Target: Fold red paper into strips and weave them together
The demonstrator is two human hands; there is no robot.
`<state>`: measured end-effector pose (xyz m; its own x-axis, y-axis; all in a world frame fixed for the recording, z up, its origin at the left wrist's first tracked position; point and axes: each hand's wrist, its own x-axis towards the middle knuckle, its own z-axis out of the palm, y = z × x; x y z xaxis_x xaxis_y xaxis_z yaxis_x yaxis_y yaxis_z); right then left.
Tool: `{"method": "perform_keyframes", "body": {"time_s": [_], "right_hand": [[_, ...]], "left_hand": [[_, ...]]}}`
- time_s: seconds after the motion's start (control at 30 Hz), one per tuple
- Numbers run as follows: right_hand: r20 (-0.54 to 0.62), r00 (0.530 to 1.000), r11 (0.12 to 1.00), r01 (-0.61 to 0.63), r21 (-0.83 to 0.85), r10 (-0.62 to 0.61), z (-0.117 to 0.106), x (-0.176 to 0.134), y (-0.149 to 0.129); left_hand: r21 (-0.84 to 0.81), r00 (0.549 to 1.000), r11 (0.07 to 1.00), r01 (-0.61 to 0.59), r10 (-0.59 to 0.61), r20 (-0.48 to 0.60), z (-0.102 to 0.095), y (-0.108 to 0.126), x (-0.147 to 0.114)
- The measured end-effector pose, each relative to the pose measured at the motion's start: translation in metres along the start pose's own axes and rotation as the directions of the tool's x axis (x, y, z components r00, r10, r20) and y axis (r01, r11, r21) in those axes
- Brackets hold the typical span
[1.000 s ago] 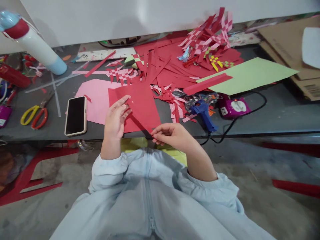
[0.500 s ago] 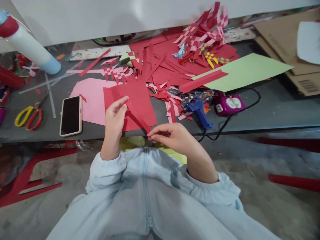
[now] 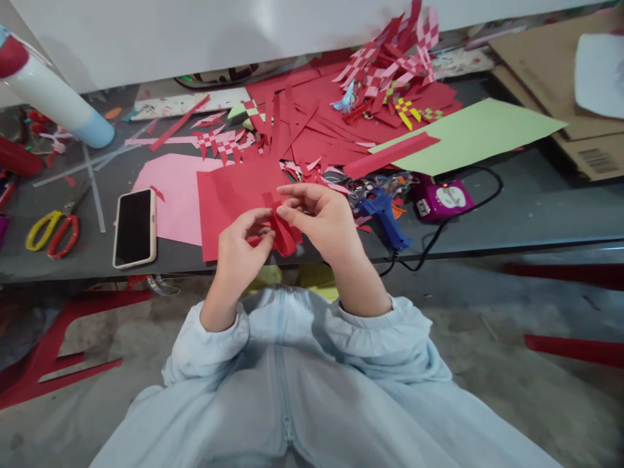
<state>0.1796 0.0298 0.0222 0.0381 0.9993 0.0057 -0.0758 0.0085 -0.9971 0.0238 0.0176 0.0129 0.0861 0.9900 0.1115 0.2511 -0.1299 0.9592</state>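
Note:
A narrow red paper strip (image 3: pixel 285 239) is bent into a loop between my two hands, its curve pointing down toward me. My left hand (image 3: pixel 245 246) pinches the strip from the left, thumb and fingers closed on it. From the right, my right hand (image 3: pixel 319 218) grips its upper part between thumb and fingertips. Beneath the hands lies a red paper sheet (image 3: pixel 219 201), which partly covers a pink paper sheet (image 3: pixel 170 224). Just right of my right hand is a blue glue gun (image 3: pixel 385 218).
Scissors (image 3: pixel 63 227) and a phone (image 3: pixel 135 227) lie at left, below a white bottle (image 3: pixel 58 91). Red sheets and strips (image 3: pixel 322 117) pile up behind, with woven checkered pieces (image 3: pixel 380 65). At right are green paper (image 3: pixel 478 136), a purple power socket (image 3: pixel 443 198) with its cord, and cardboard (image 3: pixel 546 84).
The strip was stretched nearly straight between my hands; now it is folded into a loop. My right hand has moved up, and my left hand down and right, so they are close together.

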Motion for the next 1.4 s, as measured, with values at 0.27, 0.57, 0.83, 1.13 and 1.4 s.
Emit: {"method": "perform_keyframes", "body": {"time_s": [0.27, 0.57, 0.83, 1.13, 1.4], "right_hand": [[0.057, 0.989, 0.976, -0.142, 0.163, 0.134, 0.0, 0.006, 0.011], [0.001, 0.994, 0.984, -0.112, 0.135, 0.113, 0.005, 0.004, 0.008], [-0.035, 0.994, 0.986, -0.101, 0.131, 0.106, 0.009, 0.004, 0.011], [-0.068, 0.995, 0.991, -0.068, 0.112, 0.075, 0.01, 0.003, 0.016], [-0.098, 0.995, 0.999, -0.031, 0.016, 0.032, 0.008, 0.004, 0.018]], "left_hand": [[0.297, 0.995, 0.949, -0.103, 0.097, 0.034, -0.004, 0.01, -0.008], [-0.004, 0.998, 0.999, 0.052, -0.052, 0.019, 0.002, 0.007, -0.014], [-0.018, 0.988, 0.989, 0.147, -0.146, 0.052, 0.007, 0.006, -0.018], [0.138, 0.987, 0.983, 0.118, -0.131, 0.095, 0.01, 0.016, -0.017], [0.166, 0.979, 0.972, 0.165, -0.182, 0.092, 0.012, 0.009, -0.02]]}}
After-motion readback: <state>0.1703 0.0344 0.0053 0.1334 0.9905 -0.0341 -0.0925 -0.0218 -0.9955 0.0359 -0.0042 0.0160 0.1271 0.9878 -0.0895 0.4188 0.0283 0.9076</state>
